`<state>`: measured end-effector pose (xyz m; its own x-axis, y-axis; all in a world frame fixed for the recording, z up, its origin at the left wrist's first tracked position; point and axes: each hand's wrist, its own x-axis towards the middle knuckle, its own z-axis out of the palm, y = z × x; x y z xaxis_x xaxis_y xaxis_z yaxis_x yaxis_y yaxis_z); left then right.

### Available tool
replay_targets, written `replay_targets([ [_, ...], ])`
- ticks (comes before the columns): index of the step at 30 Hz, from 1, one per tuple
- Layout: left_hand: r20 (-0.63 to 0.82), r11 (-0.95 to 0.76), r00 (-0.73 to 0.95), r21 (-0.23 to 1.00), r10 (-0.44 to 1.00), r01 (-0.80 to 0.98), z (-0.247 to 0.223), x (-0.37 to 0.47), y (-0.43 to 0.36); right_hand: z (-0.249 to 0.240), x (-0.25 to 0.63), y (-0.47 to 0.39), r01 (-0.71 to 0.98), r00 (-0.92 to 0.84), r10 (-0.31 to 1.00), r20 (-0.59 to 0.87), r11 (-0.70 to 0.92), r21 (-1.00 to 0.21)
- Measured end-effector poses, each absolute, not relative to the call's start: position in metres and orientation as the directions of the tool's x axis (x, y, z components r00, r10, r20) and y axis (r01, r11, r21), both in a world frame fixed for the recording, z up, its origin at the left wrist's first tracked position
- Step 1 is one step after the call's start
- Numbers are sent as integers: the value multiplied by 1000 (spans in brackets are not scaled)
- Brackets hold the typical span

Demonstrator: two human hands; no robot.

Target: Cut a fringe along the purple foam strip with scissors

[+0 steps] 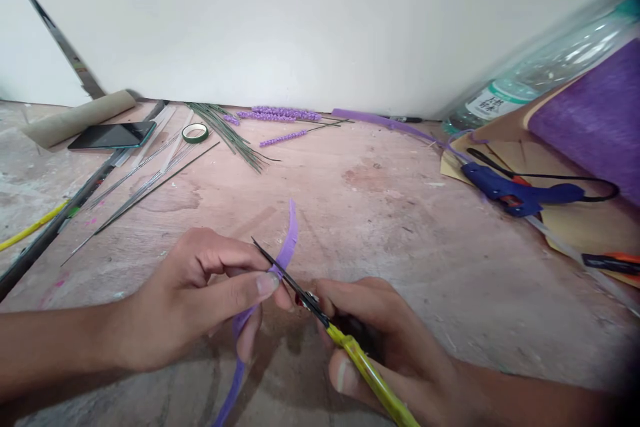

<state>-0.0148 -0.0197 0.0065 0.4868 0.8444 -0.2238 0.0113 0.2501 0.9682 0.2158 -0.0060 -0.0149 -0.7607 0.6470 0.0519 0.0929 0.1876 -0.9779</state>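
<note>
A purple strip (289, 240), crepe paper by its look, is pinched between the thumb and fingers of my left hand (215, 287). One end sticks up beyond my fingers; the other hangs down below them toward the bottom edge. My right hand (390, 340) grips scissors (313, 307) with dark blades and yellow-wrapped handles. Their blades lie across the strip right beside my left thumb. How far the blades are apart is hard to make out. Part of the scissors' handle is hidden by my right fingers.
Purple flower stems (285, 113), green wires (225, 130) and green tape (195, 133) lie near the white wall. Left are a phone (113, 135) and a cardboard tube (83, 119). On the right sit a blue glue gun (520, 190), a plastic bottle (540, 80) and purple paper (590, 113).
</note>
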Motion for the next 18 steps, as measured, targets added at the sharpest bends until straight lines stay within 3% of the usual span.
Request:
replay_targets([
  [14, -189, 228, 490, 973, 851, -20, 4, -13, -21, -18, 218, -7, 26, -777, 622, 98, 186, -982],
  [18, -203, 235, 475, 972, 856, -9, 3, -14, -22, -14, 218, -6, 99, -774, 628, 79, 243, -965],
])
